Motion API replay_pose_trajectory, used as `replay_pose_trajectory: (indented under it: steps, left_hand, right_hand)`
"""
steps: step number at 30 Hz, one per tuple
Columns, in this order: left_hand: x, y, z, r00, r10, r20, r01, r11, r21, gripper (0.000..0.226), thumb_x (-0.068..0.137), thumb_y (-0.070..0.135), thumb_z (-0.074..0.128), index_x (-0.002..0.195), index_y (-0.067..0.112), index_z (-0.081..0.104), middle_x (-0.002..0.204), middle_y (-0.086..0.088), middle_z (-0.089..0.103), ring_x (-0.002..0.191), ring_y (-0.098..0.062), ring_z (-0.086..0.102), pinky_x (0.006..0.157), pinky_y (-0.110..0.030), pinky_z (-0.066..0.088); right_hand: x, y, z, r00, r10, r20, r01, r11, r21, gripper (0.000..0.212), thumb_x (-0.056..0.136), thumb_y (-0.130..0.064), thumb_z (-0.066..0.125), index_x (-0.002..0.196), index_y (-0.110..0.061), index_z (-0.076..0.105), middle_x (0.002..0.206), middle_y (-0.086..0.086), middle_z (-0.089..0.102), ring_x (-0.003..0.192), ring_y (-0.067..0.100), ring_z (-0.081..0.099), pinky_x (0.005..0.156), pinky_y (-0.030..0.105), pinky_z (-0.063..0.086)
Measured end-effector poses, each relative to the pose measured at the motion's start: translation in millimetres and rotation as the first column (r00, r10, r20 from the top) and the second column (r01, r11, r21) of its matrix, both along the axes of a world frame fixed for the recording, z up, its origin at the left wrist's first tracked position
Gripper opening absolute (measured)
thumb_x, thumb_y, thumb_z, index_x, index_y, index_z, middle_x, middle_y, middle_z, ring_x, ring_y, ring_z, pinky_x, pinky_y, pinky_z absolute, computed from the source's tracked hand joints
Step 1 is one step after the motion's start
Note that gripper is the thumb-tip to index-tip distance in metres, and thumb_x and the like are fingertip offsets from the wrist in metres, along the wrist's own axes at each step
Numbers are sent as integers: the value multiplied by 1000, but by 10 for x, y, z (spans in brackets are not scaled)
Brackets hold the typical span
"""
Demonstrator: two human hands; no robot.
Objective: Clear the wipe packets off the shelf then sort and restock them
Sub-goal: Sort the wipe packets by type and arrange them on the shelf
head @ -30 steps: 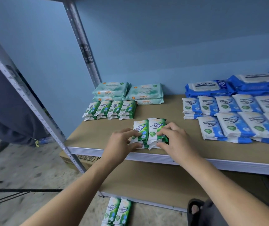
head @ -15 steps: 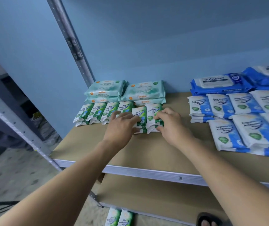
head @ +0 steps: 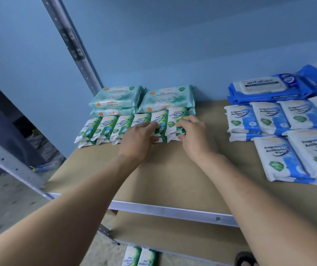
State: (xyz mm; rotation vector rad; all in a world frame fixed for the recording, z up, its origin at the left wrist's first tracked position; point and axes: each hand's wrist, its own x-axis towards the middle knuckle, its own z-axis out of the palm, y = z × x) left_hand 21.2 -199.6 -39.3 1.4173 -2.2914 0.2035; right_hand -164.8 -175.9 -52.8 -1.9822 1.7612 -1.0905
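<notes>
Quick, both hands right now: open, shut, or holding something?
Left hand: grips the green pine wipe packets from their left side.
Right hand: grips the same packets from their right side.

The brown shelf board (head: 173,175) carries a row of green pine wipe packets (head: 106,125) stacked two high just before teal wipe packs (head: 115,96) at back left, with blue-and-white wipe packets (head: 269,116) and dark blue packs (head: 261,87) at right

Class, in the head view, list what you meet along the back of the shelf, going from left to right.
metal upright → left mint-green packet stack → right mint-green packet stack → blue antabax pack
</notes>
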Motion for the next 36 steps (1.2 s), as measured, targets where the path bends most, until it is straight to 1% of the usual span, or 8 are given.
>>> replay_pose_trajectory:
  steps: [3, 5, 7, 10, 14, 20, 28, 36]
  left_hand:
    - [-13, 16, 31, 998, 50, 31, -51, 998, 27, 31, 92, 22, 71, 122, 18, 66, 116, -4, 69, 95, -35, 64, 64, -33, 35]
    - [-27, 38, 67, 994, 83, 74, -90, 992, 91, 38, 95, 27, 66, 132, 21, 58, 127, -3, 64, 105, -33, 61, 70, -34, 37]
    - [-34, 81, 108, 989, 67, 128, -89, 981, 171, 51, 94, 30, 63, 142, 22, 48, 141, -2, 54, 122, -32, 54, 91, -37, 42]
    - [14, 249, 146, 979, 55, 195, -95, 975, 199, 66, 94, 42, 59, 152, 25, 34, 159, 2, 35, 149, -26, 26, 119, -42, 24]
    - [171, 584, 209, 975, 116, 188, -137, 985, 106, 59, 94, 52, 56, 145, 23, 45, 151, 3, 45, 144, -22, 30, 115, -41, 23]
    - [471, 1249, 348, 972, 176, 155, -192, 977, 94, 55, 95, 53, 54, 141, 23, 49, 147, 5, 47, 140, -19, 35, 109, -37, 31]
    - [1071, 2181, 102, 952, 293, 93, -302, 946, 115, 45, 92, 48, 60, 129, 22, 60, 134, 4, 59, 126, -25, 52, 98, -39, 41]
    - [1540, 2842, -779, 898, 392, 201, -440, 831, 340, 49, 93, 55, 53, 135, 28, 51, 140, 6, 53, 130, -22, 46, 100, -40, 42]
  right_hand:
    - [2, -19, -26, 1000, -14, -14, 14, 1000, -4, 35, 87, 7, 62, 118, -9, 68, 127, 6, 55, 94, 21, 59, 87, 34, 49]
    - [25, -41, -33, 997, -22, -70, 23, 999, 22, 34, 88, 2, 64, 120, -10, 66, 131, 8, 52, 106, 29, 60, 90, 39, 51]
    - [77, -21, -7, 993, -17, -121, 29, 995, 100, 42, 90, -9, 66, 131, -12, 58, 143, 9, 42, 119, 33, 53, 98, 43, 48]
    - [136, 171, 42, 974, -19, -225, 62, 980, 188, 61, 94, -31, 63, 149, -22, 38, 157, 7, 20, 137, 35, 34, 109, 47, 39]
    - [244, 648, 195, 924, -20, -382, 68, 991, 112, 59, 94, -43, 60, 147, -24, 41, 152, 6, 30, 131, 34, 36, 105, 46, 39]
    - [624, 1307, 232, 919, 134, -370, -81, 985, 155, 55, 95, -34, 58, 146, -20, 44, 157, 10, 30, 136, 35, 32, 114, 43, 31]
    - [1165, 2146, 47, 866, 264, -424, -240, 964, 110, 41, 91, -32, 56, 130, -22, 57, 134, 2, 53, 119, 31, 48, 99, 42, 44]
    - [1404, 2548, -750, 809, 430, -400, -247, 867, 433, 48, 98, -40, 50, 144, -28, 44, 140, -1, 46, 127, 26, 41, 102, 39, 41]
